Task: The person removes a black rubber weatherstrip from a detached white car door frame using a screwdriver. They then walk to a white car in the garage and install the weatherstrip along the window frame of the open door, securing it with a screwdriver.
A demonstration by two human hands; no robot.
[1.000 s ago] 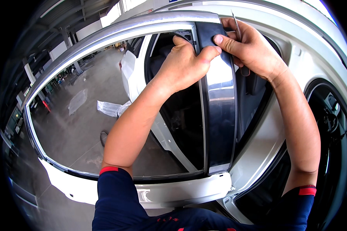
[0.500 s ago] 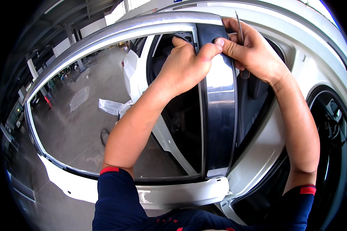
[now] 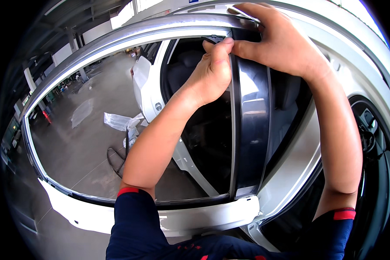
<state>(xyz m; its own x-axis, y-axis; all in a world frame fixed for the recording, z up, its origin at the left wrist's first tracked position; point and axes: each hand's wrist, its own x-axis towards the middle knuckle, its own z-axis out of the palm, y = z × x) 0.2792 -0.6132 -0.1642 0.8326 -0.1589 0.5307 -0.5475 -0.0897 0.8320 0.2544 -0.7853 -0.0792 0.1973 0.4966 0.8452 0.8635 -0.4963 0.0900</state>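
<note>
A white car door stands with its window frame [image 3: 104, 39] before me, and a glossy black pillar trim [image 3: 252, 130] runs down its right side. At the top of this trim, my left hand [image 3: 210, 73] is closed with its thumb up against the frame edge. A dark strip-like edge shows beside its fingers; what they grip is hidden. My right hand [image 3: 284, 43] arches over the trim's top end, its thumb against the trim's left edge close to my left thumb. Between its fingers is a slim metal tool [image 3: 247, 15], tip pointing left; its other end is hidden.
Through the window opening I see a grey floor [image 3: 91, 147] with crumpled clear plastic film [image 3: 117, 121] and a thin black loop [image 3: 112, 161]. The white car body [image 3: 290, 160] stands behind the door at the right. Another dark car window [image 3: 372, 134] shows at far right.
My right hand has shifted up and over the trim's top, and the tool has tipped from upright to pointing left. My left hand has turned more upright. The view has shifted slightly.
</note>
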